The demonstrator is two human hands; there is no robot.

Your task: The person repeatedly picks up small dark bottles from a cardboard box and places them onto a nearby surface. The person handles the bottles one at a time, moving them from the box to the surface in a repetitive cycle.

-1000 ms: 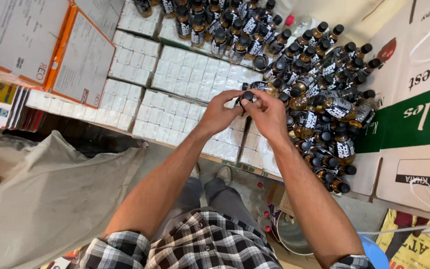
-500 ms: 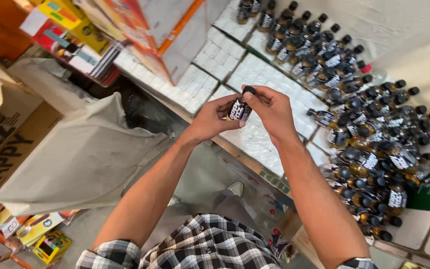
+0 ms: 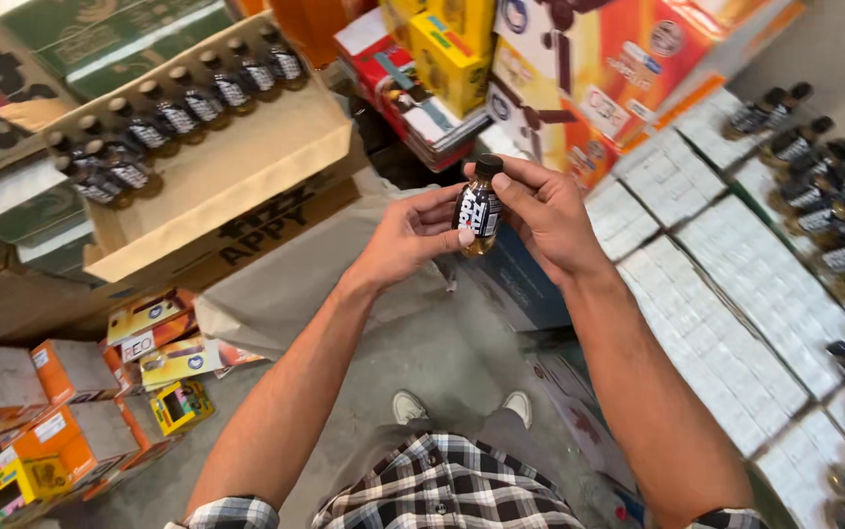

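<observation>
A small dark bottle (image 3: 479, 208) with a black cap and a black label is upright between both my hands, in front of my chest. My left hand (image 3: 413, 235) grips its lower left side with the fingertips. My right hand (image 3: 540, 216) wraps its right side, thumb and forefinger up near the cap. A row of several similar bottles (image 3: 183, 108) lies along the top of an open cardboard box (image 3: 236, 176) to the upper left. Many more bottles (image 3: 834, 196) stand at the right edge.
White small cartons (image 3: 726, 294) cover a surface on the right. Orange and yellow packs (image 3: 70, 392) lie on the concrete floor at left. Colourful boxes (image 3: 599, 69) are stacked ahead. My shoes (image 3: 462, 407) show below.
My view has swung left, away from the bottle crowd toward the cardboard box. Both hands have carried the bottle along, holding it upright.
</observation>
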